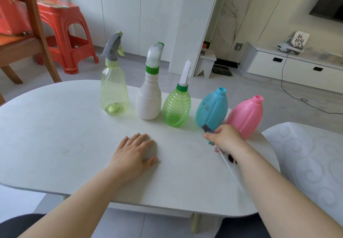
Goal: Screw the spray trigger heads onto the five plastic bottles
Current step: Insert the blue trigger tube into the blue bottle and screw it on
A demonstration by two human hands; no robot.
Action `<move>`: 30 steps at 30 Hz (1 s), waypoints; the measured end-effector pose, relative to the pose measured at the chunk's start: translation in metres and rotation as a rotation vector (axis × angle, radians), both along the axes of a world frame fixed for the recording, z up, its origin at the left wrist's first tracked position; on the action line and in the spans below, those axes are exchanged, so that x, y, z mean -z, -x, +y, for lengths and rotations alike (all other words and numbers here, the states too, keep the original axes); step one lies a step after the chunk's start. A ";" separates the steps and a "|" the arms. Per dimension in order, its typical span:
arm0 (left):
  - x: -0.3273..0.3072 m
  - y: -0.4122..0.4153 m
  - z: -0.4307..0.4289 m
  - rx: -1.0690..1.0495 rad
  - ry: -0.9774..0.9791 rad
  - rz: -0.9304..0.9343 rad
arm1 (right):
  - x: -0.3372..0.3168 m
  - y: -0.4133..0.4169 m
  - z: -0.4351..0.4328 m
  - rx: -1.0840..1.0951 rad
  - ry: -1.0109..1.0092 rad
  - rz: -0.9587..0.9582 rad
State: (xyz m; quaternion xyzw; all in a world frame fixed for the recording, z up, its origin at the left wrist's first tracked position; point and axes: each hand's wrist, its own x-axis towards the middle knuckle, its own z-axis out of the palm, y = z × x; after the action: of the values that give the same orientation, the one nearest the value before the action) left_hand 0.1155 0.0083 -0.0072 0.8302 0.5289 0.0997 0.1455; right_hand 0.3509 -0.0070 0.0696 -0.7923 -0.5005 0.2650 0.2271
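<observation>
Several bottles stand in a row on the white table [55, 126]. The pale yellow-green bottle [114, 91] carries a grey trigger head, the white bottle [149, 100] a white and green head, and the ribbed green bottle [177, 108] a white nozzle head. The blue bottle [212, 108] and the pink bottle [246, 117] have bare open necks. My right hand [225, 138] grips a trigger head [207, 128] just in front of the blue bottle, with its clear dip tube [232, 169] trailing back along my forearm. My left hand [132, 154] lies flat and empty on the table.
A red plastic stool [65, 33] and a wooden chair [24, 39] stand behind the table at the left. White cabinets, a small white step stool [206, 63] and a low TV unit [297, 67] with a trailing cable line the back. A patterned white surface [306, 159] adjoins the table's right end.
</observation>
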 end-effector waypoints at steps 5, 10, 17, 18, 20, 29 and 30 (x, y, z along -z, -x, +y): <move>-0.005 0.004 -0.007 -0.014 0.010 -0.015 | -0.019 -0.023 -0.021 -0.027 -0.114 0.573; -0.005 0.006 -0.020 -0.033 0.020 -0.040 | -0.009 -0.048 -0.037 -0.062 -0.287 1.036; -0.025 -0.037 -0.023 -0.050 0.044 -0.351 | 0.002 -0.070 -0.032 0.022 -0.485 1.274; -0.029 -0.048 -0.020 -0.041 0.042 -0.380 | 0.002 -0.073 -0.030 0.019 -0.514 1.298; -0.038 -0.074 -0.012 -0.031 0.037 -0.436 | 0.002 -0.079 -0.026 0.008 -0.582 1.353; -0.069 -0.170 0.047 -0.036 0.059 -0.618 | 0.007 -0.103 -0.022 0.029 -0.677 1.290; -0.070 -0.174 0.053 -0.039 0.065 -0.606 | 0.007 -0.106 -0.023 0.048 -0.680 1.254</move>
State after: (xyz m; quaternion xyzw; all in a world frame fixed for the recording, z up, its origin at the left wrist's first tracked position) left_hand 0.2899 0.0613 0.0624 0.7471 0.4803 0.3286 0.3212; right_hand 0.4571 -0.0300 0.0630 -0.3868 -0.3130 0.4950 0.7123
